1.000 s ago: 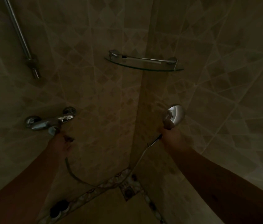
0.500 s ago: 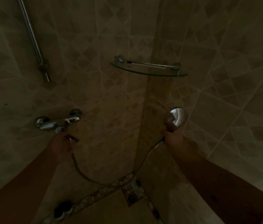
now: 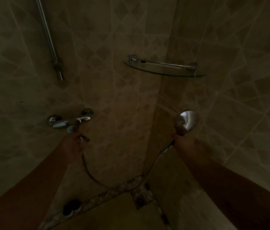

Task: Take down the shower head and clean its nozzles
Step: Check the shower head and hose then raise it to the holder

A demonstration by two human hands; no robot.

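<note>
Right hand (image 3: 180,138) grips the shower head (image 3: 187,120) at centre right of frame; left hand (image 3: 73,145) closes on the mixer tap (image 3: 70,121) lever, centre left.

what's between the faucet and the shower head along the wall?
Head view: bare tiled wall and the room corner lie between the faucet and the shower head. Only the hose links them, sagging low from the left hand to the right hand.

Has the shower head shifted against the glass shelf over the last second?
No. The shower head in the right hand sits below the right end of the glass shelf, as before; only the camera moved.
</note>
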